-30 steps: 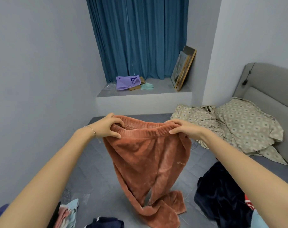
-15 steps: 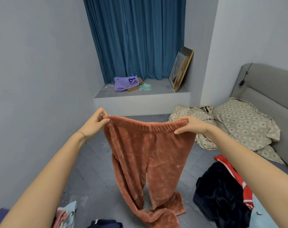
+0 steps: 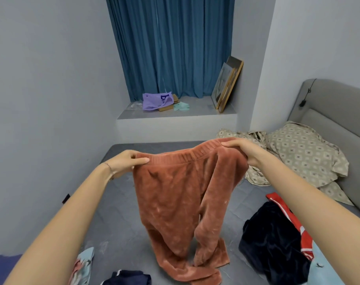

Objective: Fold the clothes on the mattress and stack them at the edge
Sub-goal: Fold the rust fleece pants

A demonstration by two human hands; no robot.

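1. Head view, changes: since half a second ago the left hand (image 3: 127, 163) has moved inward and a little lower, and the right hand (image 3: 242, 151) has risen. The waistband now slopes up toward the right.
2. Head view, hands: the left hand pinches the left end of the waistband between thumb and curled fingers. A thin bracelet (image 3: 109, 167) circles its wrist. The right hand grips the right end, with its fingers curled over the top edge.
3. Head view, task item: rust-orange plush trousers (image 3: 181, 194) hang at the centre, held above the grey mattress (image 3: 117, 212). The leg hems lie crumpled on the mattress at 6 o'clock.
4. Head view, writing: a purple bag (image 3: 156, 100) lies on the window ledge (image 3: 195, 112) at 12 o'clock. It carries dark blue print with one letter like a B, and the rest is unreadable. Its contents are hidden.
5. Head view, other clothes: a dark navy garment (image 3: 271, 243) with a red garment (image 3: 288, 219) across it lies at 4 o'clock. A pale blue piece (image 3: 322, 270) sits at 5 o'clock. At 7 o'clock are a purple garment (image 3: 2, 264), a pale printed one (image 3: 84, 262) and a navy one (image 3: 127, 278).
6. Head view, surroundings: a teal curtain (image 3: 170, 48) hangs behind the ledge. Picture frames (image 3: 228, 83) lean at 1 o'clock. Patterned beige bedding (image 3: 302, 153) is heaped against a grey headboard (image 3: 339, 112) at 3 o'clock.
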